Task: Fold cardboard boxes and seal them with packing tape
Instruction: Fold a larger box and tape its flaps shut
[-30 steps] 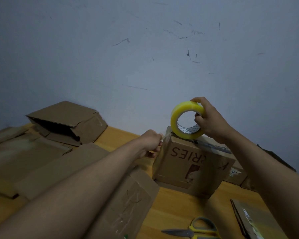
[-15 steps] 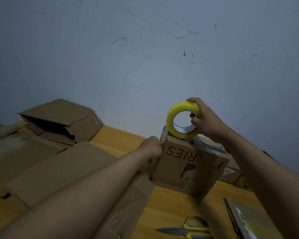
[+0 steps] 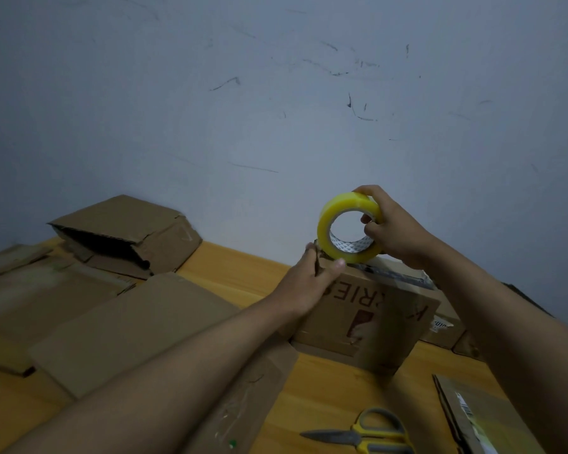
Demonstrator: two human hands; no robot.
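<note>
A folded cardboard box (image 3: 371,317) with red lettering on its near face stands on the wooden desk (image 3: 328,398), close to the far wall, right of centre. The right hand (image 3: 395,231) grips a roll of yellowish packing tape (image 3: 348,231), thumb on the outer rim and fingers curled through the core, holding the roll upright with its lower edge touching the box's top left corner. The left hand (image 3: 312,280) clasps that same corner, thumb lying on the top edge just under the roll and the other fingers wrapped round the left side of the box; the two hands are close together but not touching. A shiny strip runs along the top of the box to the right of the roll. Flattened cardboard sheets (image 3: 122,326) lie spread over the left half of the desk, and a half-collapsed box (image 3: 128,234) sits against the wall at far left. Yellow-handled scissors (image 3: 361,435) lie at the near edge of the desk, blades pointing left, with another flat carton (image 3: 482,417) bearing a label just to their right. More cardboard (image 3: 446,329) shows behind the standing box.
</note>
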